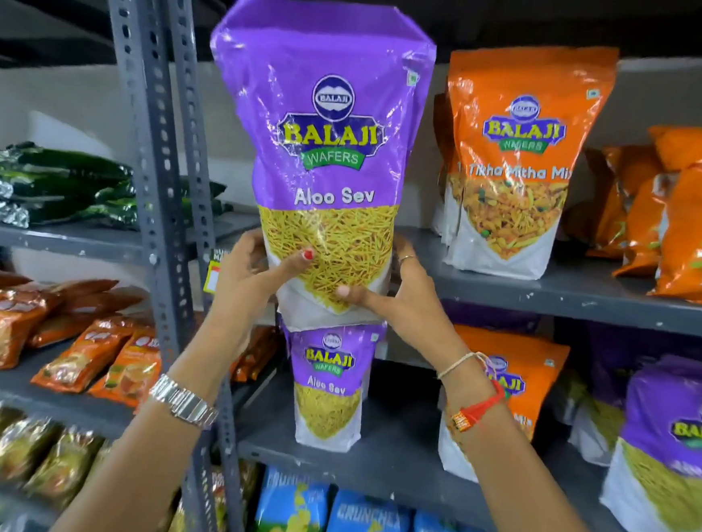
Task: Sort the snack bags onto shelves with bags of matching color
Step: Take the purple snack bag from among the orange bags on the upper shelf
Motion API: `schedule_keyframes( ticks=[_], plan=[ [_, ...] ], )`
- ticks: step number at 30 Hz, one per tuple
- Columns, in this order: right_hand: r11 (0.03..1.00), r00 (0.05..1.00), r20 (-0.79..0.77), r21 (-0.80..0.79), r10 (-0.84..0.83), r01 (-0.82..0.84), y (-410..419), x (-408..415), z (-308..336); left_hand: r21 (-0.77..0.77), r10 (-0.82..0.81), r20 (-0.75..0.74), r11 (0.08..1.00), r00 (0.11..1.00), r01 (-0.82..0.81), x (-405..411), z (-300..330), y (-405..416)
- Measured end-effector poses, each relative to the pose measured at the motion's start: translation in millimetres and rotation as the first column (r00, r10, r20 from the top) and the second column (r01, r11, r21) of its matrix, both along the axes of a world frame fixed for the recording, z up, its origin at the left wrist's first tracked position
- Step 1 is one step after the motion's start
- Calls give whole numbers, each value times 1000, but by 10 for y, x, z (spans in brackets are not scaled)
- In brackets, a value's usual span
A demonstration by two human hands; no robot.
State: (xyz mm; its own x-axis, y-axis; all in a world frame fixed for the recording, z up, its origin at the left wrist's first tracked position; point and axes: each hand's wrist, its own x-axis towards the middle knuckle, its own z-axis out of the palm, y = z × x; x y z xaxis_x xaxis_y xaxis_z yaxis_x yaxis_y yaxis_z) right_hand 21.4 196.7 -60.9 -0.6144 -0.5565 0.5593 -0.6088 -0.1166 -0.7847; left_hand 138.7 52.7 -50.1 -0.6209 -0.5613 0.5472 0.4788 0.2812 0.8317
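Up in front of the grey metal rack we hold a purple Balaji Aloo Sev bag [321, 146] upright with both hands, gripping it at its lower end. Our left hand [252, 275] wraps the bag's left lower edge, its thumb with a red-painted nail pressed on the clear window; our right hand [401, 299] closes on the right lower corner, thumb across the front and the other fingers [404, 257] curled behind. Both hands are shut firmly on this bag. It is lifted clear of the shelves, level with the upper shelf [590, 297], just left of an orange Tikha Mitha Mix bag [512, 165] that stands on that shelf, with more orange snack bags [680, 224] farther right.

Directly below the held bag, a second purple Aloo Sev bag [329, 386] stands upright on the middle shelf [389, 457]; the two appear to touch or nearly touch. Another purple bag [670, 454] stands at the right of that same shelf, with an orange Balaji bag [539, 364] between them, partly hidden by our right wrist. A silver watch [183, 401] sits on the left wrist and a red thread band [481, 406] on the right. Blue Crunchex bags [366, 527] fill the shelf beneath, and dark green packets [49, 183] lie in the left bay.
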Motion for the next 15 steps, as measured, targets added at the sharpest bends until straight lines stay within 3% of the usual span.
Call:
schedule_keyframes(
  ticks=[6, 15],
  plan=[
    [996, 991, 122, 56, 59, -66, 255, 51, -775, -3, -23, 91, 1000, 996, 24, 158, -713, 198],
    [971, 946, 322, 212, 36, -110, 553, -158, -1951, 22, 100, 261, 994, 960, -110, -8, -1932, 514]
  ],
)
